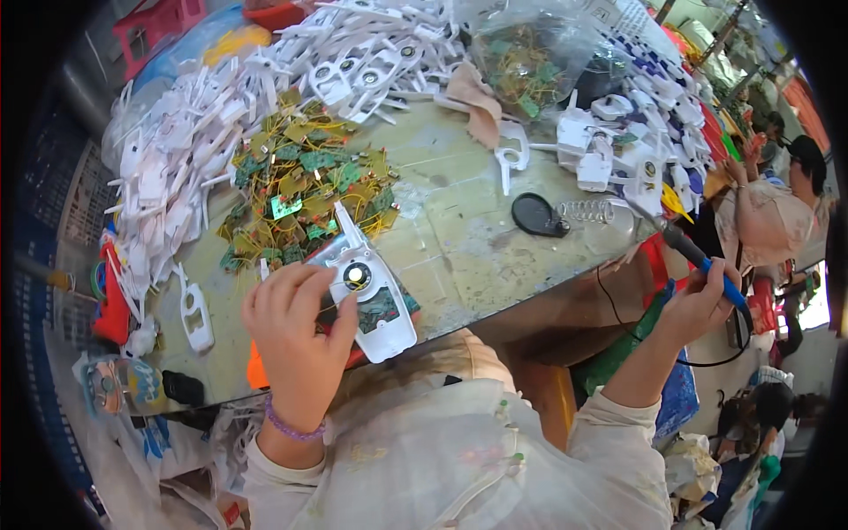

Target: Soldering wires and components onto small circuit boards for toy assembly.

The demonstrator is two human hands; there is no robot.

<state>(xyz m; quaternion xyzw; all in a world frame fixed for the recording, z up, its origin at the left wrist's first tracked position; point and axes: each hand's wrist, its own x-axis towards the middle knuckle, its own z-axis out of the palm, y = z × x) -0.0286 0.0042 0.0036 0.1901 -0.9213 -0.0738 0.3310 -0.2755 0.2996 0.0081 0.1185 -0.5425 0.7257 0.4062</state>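
My left hand (pixel 300 314) is closed at the left side of a white plastic housing (pixel 389 338), its thumb and fingertips against it near the middle. A round speaker (pixel 357 276) with a pale centre sits in that housing, and a green circuit board (pixel 378 307) shows in its opening. Thin yellow wire runs by the fingertips; whether they pinch it too, I cannot tell. Over at the right, my right hand (pixel 693 305) grips the blue handle of a soldering iron (pixel 726 281). Its dark front end points up and left, close to a coiled metal spring stand (pixel 585 210).
A heap of green circuit boards with yellow wires (pixel 309 168) lies beyond my left hand. White plastic housings (pixel 177 177) pile up along the far and left sides. A black round lid-like piece (pixel 537 215) lies beside the spring. A black cord (pixel 707 363) hangs from the iron. Another person (pixel 777 212) is at right.
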